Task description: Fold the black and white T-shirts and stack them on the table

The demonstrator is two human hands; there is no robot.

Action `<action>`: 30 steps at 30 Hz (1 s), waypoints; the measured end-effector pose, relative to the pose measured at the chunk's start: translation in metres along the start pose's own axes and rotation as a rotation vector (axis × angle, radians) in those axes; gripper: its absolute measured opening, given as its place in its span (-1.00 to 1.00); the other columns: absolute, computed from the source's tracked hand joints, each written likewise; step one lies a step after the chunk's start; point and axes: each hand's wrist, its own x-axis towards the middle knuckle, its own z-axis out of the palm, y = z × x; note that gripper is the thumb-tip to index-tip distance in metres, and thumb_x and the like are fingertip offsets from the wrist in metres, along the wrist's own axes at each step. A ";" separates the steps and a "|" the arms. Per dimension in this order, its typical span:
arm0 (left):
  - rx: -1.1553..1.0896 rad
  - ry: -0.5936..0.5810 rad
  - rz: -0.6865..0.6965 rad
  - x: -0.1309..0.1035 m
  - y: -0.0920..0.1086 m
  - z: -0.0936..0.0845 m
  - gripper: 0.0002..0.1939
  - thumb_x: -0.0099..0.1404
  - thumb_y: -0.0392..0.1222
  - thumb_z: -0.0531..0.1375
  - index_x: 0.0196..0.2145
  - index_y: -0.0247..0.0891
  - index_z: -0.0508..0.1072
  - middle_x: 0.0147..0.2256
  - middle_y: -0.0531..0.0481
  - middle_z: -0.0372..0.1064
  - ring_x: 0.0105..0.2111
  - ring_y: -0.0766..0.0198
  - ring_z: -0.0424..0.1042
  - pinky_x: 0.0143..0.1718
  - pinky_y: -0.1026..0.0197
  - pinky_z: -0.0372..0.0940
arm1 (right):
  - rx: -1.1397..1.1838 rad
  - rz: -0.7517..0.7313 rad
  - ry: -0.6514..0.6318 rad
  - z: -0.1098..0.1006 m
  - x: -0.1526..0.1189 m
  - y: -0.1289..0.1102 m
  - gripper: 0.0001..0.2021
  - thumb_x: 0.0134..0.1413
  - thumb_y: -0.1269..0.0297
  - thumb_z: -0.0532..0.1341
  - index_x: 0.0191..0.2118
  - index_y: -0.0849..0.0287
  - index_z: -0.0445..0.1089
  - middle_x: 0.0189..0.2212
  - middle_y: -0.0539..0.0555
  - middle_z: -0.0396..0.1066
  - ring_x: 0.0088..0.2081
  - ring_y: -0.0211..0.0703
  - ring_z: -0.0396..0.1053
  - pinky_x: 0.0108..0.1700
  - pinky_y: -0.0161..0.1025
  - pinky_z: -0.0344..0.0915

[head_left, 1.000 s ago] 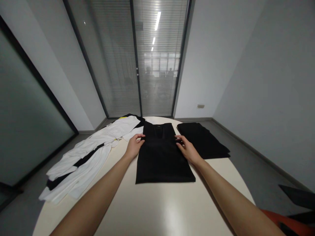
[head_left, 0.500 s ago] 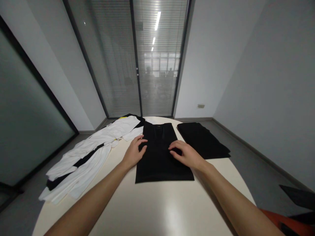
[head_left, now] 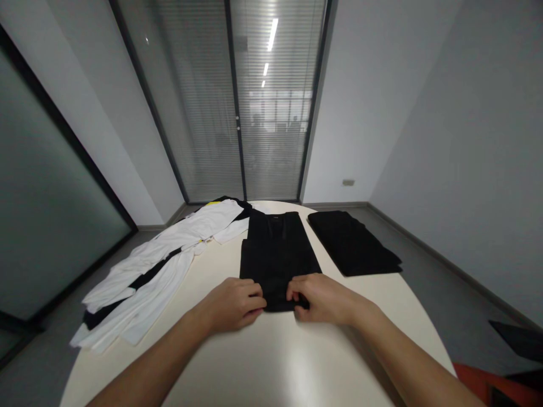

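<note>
A black shirt (head_left: 278,254) lies flat in the middle of the table, folded into a long narrow shape with its neckline and small label at the far end. At its near left corner, my left hand (head_left: 237,304) has its fingers closed on the hem. My right hand (head_left: 320,297) pinches the same near edge farther right, thumb below and fingers curled over the cloth. A short stretch of the black edge shows between the two hands. Both fingertips are partly hidden by the hands themselves.
Loose white and black clothes (head_left: 169,257) are spread along the left side of the round white table (head_left: 237,367). A folded black garment stack (head_left: 352,243) lies at the right. Part of a red chair (head_left: 479,384) shows at the lower right.
Both hands have come down from the shirt's sides to its near edge. Their fingers, spread before, are now closed on the cloth.
</note>
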 end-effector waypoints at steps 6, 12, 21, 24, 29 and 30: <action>-0.339 -0.113 -0.108 -0.005 0.019 -0.014 -0.85 0.22 -0.24 0.27 -0.28 -0.11 0.65 -0.40 0.04 0.52 -0.39 0.26 0.48 -0.34 0.27 0.29 | 0.292 0.088 -0.276 -0.004 -0.005 -0.012 -0.72 -0.15 0.45 0.27 -0.23 0.12 0.58 -0.41 -0.06 0.56 -0.43 -0.26 0.45 -0.39 -0.40 0.24; -0.905 -0.439 -0.190 -0.006 0.033 -0.020 -0.81 0.21 -0.04 0.35 -0.26 -0.13 0.68 -0.42 0.03 0.58 -0.48 0.32 0.49 -0.47 0.35 0.28 | 0.556 0.108 -0.719 -0.003 -0.012 -0.033 -0.71 -0.16 0.17 0.44 -0.24 0.11 0.60 -0.46 -0.09 0.53 -0.45 -0.27 0.46 -0.40 -0.42 0.26; -0.418 0.417 -0.485 -0.010 -0.021 0.004 -0.61 0.38 -0.12 0.18 0.14 -0.11 0.48 0.17 -0.16 0.40 0.18 0.01 0.35 0.25 -0.08 0.20 | 0.446 0.173 0.090 -0.010 -0.004 0.018 -0.72 0.24 0.06 0.22 -0.14 0.15 0.54 -0.34 0.07 0.53 -0.31 -0.14 0.45 -0.24 -0.24 0.38; -0.412 0.301 -0.387 -0.017 -0.029 0.016 -0.45 0.37 -0.12 0.21 0.29 -0.05 0.32 0.33 -0.13 0.19 0.33 -0.02 0.16 0.34 -0.17 0.06 | 0.177 0.141 0.342 -0.006 -0.001 0.046 -0.71 0.21 0.14 0.26 -0.01 0.11 0.51 0.04 0.20 0.47 0.09 0.06 0.39 0.19 0.02 0.27; -0.405 0.117 -0.274 -0.018 -0.017 0.013 -0.31 0.32 -0.10 0.26 0.36 -0.02 0.21 0.31 -0.15 0.21 0.30 -0.03 0.19 0.31 -0.17 0.09 | 0.173 0.130 0.175 0.005 -0.001 0.065 -0.62 0.19 0.10 0.30 0.06 0.15 0.49 0.13 0.24 0.39 0.18 0.08 0.32 0.28 0.06 0.19; -0.393 0.111 -0.271 -0.017 -0.014 0.008 -0.32 0.32 -0.10 0.27 0.35 -0.03 0.22 0.28 -0.16 0.25 0.25 -0.03 0.24 0.28 -0.15 0.13 | 0.167 0.135 0.168 0.006 -0.002 0.064 -0.63 0.18 0.10 0.30 0.05 0.15 0.50 0.13 0.24 0.39 0.18 0.09 0.32 0.28 0.06 0.19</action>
